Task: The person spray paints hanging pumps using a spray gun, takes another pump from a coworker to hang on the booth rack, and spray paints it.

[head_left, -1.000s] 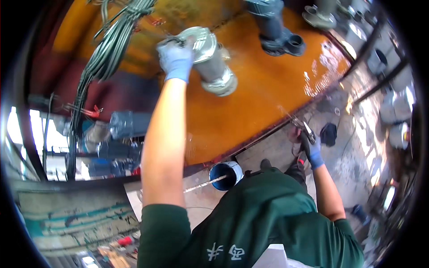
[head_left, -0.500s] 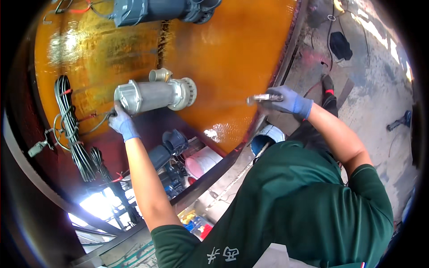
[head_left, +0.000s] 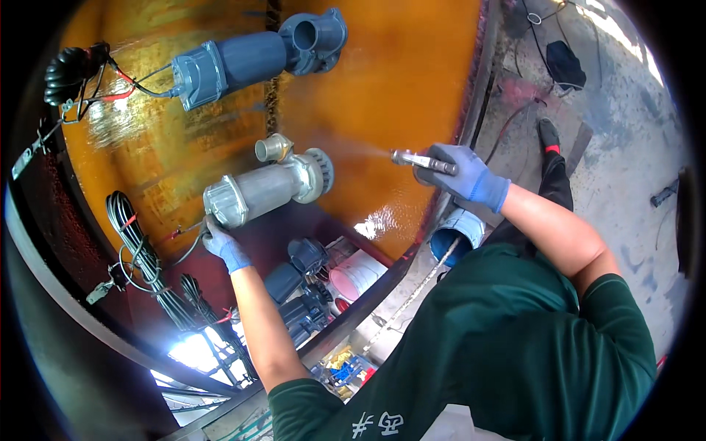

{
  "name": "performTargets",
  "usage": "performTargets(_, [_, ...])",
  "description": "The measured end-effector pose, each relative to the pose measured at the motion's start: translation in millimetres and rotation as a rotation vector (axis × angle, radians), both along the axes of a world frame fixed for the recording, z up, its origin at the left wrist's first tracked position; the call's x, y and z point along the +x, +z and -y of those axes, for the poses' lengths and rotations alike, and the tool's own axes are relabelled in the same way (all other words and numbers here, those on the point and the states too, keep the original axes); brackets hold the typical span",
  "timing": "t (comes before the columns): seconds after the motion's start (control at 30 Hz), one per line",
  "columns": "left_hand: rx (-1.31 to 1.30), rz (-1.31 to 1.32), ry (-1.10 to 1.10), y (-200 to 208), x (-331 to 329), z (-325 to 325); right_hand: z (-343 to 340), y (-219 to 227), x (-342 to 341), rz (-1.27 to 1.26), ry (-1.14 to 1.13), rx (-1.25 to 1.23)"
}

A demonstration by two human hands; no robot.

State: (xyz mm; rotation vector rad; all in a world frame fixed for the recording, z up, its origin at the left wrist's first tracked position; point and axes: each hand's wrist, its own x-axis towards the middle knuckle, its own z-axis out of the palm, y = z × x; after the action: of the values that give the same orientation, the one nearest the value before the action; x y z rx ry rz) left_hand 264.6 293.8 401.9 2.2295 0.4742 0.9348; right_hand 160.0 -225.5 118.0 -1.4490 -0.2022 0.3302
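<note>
Both hands have shifted across the view, which has swung too. A second ago the right hand (head_left: 474, 176) held the spray gun (head_left: 426, 162) out past the edge of the orange surface (head_left: 397, 73); now the nozzle is over that surface, facing the flanged end (head_left: 318, 176) of the silver pump (head_left: 268, 189). A pale plume (head_left: 364, 149) leaves it — plainer than half a second ago — and thins out toward the pump. I cannot tell whether it lands on the metal.

That suggests spraying has properly begun, though probably only just: the silver pump shows bare metal, while the blue-grey pump (head_left: 254, 62) beyond it looks coated all over.

Right fingers are wrapped around the gun. The left hand (head_left: 228, 248) is at the pump's capped end, fingers curled against it beside the cable; whether they truly grip the cap or the cable, I cannot tell.

The silver pump sits over the orange surface, between the left hand and the gun, its side outlet (head_left: 273, 149) facing away from the person — whether resting or tipped up is unclear. A blue bucket (head_left: 471, 222) stands just below the right hand in the view.
</note>
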Motion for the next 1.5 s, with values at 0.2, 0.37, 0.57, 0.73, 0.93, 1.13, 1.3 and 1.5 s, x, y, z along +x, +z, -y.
performTargets(0.2, [-0.301, -0.06, -0.288, 12.4, -11.9, 6.9, 0.9, 24.8, 14.1, 0.083, 0.063, -0.146])
performTargets(0.37, [-0.481, -0.191, -0.226, 13.4, -14.2, 17.6, -4.1, 23.1, 28.2, 0.04, 0.078, -0.136])
performTargets(0.57, [-0.564, 0.047, 0.159, 17.0, -36.9, 1.6, -23.0, 14.1, 30.2, -0.085, -0.019, -0.116])
performTargets(0.73, [-0.438, -0.197, 0.119, 24.3, -44.0, 21.6, -31.7, -7.9, 27.1, 0.114, 0.171, -0.213])
performTargets(0.93, [-0.229, -0.468, 0.153, 44.5, -34.6, -2.3, -27.4, -7.7, 29.1, 0.046, 0.144, -0.088])
performTargets(1.13, [-0.323, -0.459, 0.277, 27.3, 1.9, 23.9, -17.7, -11.1, 18.8, -0.123, 0.026, -0.053])
performTargets(1.3, [-0.376, -0.415, 0.157, 26.3, 11.0, -25.5, -12.0, -9.6, 20.5, 0.155, 0.376, -0.153])
performTargets(1.5, [-0.408, -0.32, -0.066, 5.6, 24.0, 12.8, 4.6, -30.2, 31.8, -0.09, 0.106, -0.05])
